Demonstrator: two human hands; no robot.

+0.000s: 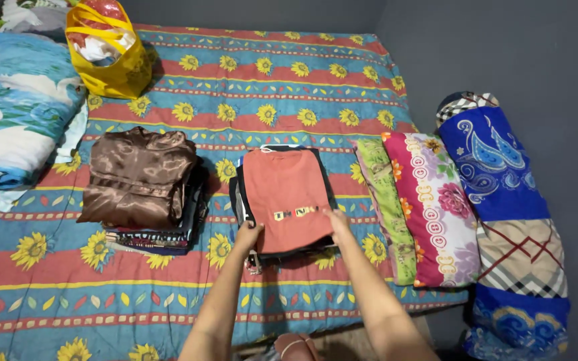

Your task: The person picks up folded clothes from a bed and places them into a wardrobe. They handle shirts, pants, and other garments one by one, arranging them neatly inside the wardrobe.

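Both hands are down on the folded terracotta-orange T-shirt (287, 197), which tops a small stack of dark folded clothes near the middle of the sunflower-print bedsheet (269, 80). The left hand (247, 235) curls over the shirt's near left corner, fingers closing on the fabric edge, while the right hand (338, 220) lies flat on the near right part, fingers spread and pressing down (a smoothing touch, by the look of it). To settle a fold like this well, pressure wants to stay even on both sides so the stack underneath doesn't skew. Left of the orange shirt sits a second pile capped by a shiny brown satin garment (138, 175); right of it, two floral pillows (423, 207) and a blue patterned bolster (503, 200). Far beyond it, to the left, a yellow bag (112, 63) stuffed with clothes.
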